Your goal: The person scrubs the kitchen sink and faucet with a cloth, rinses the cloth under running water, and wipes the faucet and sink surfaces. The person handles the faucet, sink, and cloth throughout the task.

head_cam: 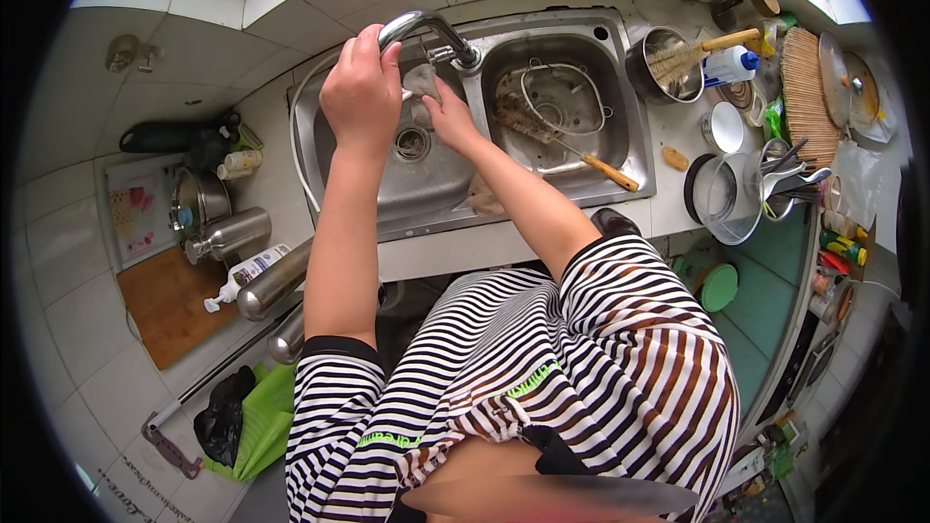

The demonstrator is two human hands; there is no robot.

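My left hand point(361, 87) is wrapped around the outer end of the chrome faucet spout point(425, 18), over the left basin point(407, 185) of a steel double sink. Below the spout, my right hand point(454, 116) holds a wet-looking grey cloth point(421, 83), partly hidden by the fingers. The drain strainer point(410, 144) shows just under the cloth. A brownish cloth point(485, 196) lies at the left basin's front right, partly behind my right forearm. In the right basin point(596, 152) rest a wire-rimmed frame point(607, 110) and a bristle brush with a wooden handle point(610, 172).
Right of the sink stand a steel pot point(657, 87) with a brush across it, a white bowl point(723, 127) and a clear bowl point(716, 192). A white hose point(293, 131) runs along the sink's left rim. Steel bottles point(243, 229) and a pump bottle point(251, 272) are at left.
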